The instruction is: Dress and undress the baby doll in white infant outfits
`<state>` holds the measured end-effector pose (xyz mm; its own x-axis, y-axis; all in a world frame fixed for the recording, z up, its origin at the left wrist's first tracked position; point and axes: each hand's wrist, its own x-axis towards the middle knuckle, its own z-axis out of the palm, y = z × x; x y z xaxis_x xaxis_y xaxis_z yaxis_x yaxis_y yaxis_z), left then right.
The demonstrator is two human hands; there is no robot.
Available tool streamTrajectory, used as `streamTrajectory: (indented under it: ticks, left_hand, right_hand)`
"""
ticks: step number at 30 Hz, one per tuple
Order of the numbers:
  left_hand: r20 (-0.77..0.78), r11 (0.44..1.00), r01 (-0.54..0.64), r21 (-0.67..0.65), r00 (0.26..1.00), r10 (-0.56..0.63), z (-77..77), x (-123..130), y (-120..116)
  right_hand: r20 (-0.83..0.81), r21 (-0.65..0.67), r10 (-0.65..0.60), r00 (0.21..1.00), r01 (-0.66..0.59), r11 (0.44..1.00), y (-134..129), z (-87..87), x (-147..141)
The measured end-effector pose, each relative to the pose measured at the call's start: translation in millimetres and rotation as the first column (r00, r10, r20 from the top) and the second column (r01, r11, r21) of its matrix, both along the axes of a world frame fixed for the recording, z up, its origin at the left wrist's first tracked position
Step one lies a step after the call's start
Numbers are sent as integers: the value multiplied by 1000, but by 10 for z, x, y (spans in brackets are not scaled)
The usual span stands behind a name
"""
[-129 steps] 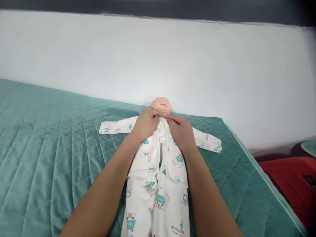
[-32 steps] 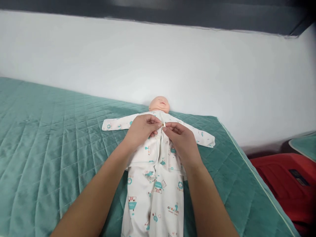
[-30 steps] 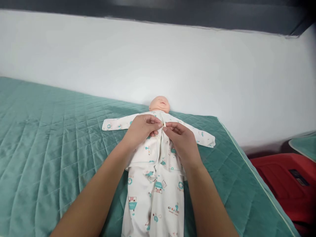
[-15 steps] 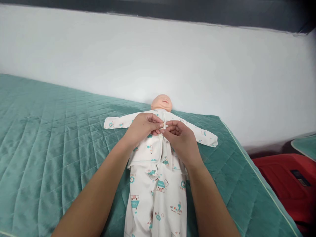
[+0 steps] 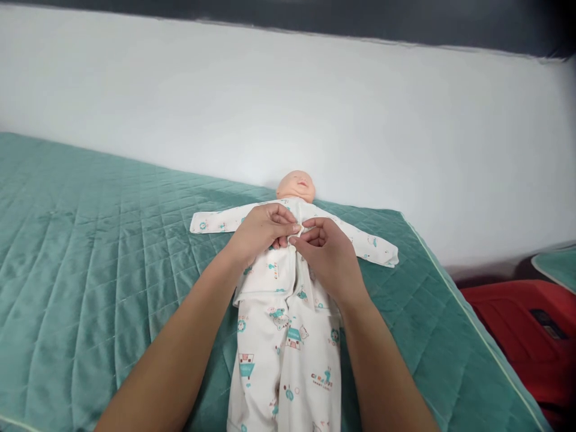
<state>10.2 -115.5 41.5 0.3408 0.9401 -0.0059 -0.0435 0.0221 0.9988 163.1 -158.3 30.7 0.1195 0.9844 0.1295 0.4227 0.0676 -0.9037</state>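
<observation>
A baby doll (image 5: 296, 185) lies on its back with its arms spread, dressed in a white printed shirt (image 5: 270, 276) and matching trousers (image 5: 288, 360). At the chest, my left hand (image 5: 266, 228) pinches the front edge of the shirt between thumb and fingers. Just to its right, my right hand (image 5: 324, 243) pinches the other side of the same front opening, its thumb close to my left fingertips. Below the hands the shirt front hangs parted. My fingers hide any fastener between them.
The doll rests on a green quilted cover (image 5: 112, 258) whose piped edge runs down the right side. A white wall (image 5: 288, 108) rises behind the head. Beyond the right edge stands a red plastic object (image 5: 508, 318), possibly a chair.
Both hands stay at the shirt's chest opening; the fingers have shifted only slightly. The whole view has moved a little.
</observation>
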Motion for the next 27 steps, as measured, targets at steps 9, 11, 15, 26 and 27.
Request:
streamTrajectory:
  ticks: [9,11,15,26,27]
  left_hand:
    - [-50,995,78,69,996,-74,52,-42,-47]
    - [-58,996,61,71,997,-57,48,-32,-56]
    - [-8,997,36,66,999,-36,6,-12,-48]
    - [-100,991,99,85,991,-91,42,-88,-20]
    - [-123,991,101,91,988,-90,49,-95,-21]
  right_hand:
    - [61,17,4,998,-5,1000,-1,9,-26]
    - [75,20,10,997,-12,1000,-4,13,-30]
    - [112,36,21,994,-25,999,-18,29,-32]
    - [77,-25,30,997,-28,999,-32,73,19]
    - [80,-24,31,996,-29,999,-33,74,21]
